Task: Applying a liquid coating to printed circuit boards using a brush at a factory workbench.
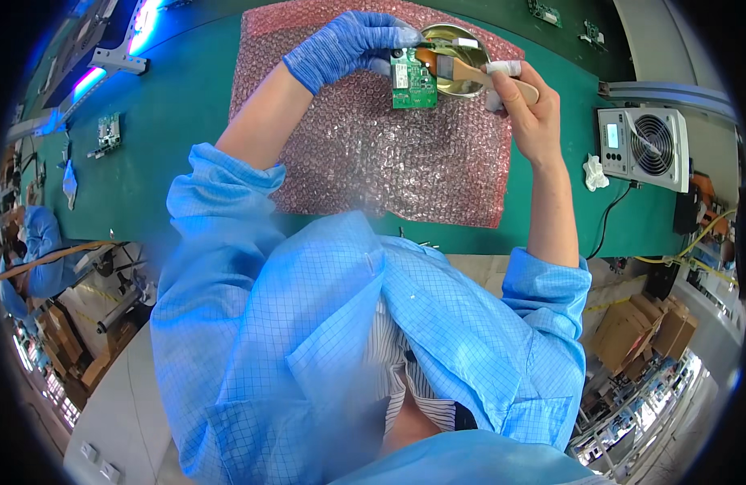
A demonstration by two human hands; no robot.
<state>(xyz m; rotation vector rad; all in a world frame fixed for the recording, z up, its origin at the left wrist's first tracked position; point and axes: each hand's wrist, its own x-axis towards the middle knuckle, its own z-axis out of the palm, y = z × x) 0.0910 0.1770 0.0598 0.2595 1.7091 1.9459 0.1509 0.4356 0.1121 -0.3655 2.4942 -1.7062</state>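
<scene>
My left hand (345, 48), in a blue knit glove, grips a green circuit board (413, 87) by its upper edge. The board hangs over pink bubble wrap (349, 153), beside a round metal bowl (468, 90). My right hand (531, 105) has white covers on some fingertips and is closed round the wooden handle of a flat brush (470, 73). The brush's brown bristles touch or lie just over the board's upper right part. Behind the brush, the bowl is partly hidden, with a shallow yellowish sheen inside.
A white fan unit (644, 148) stands on the green mat at the right, with a crumpled white tissue (595, 173) next to it. Another circuit board (108, 134) lies at the left. Further boards (544, 11) rest at the far right. A co-worker's blue sleeve (43, 238) shows at the left rim.
</scene>
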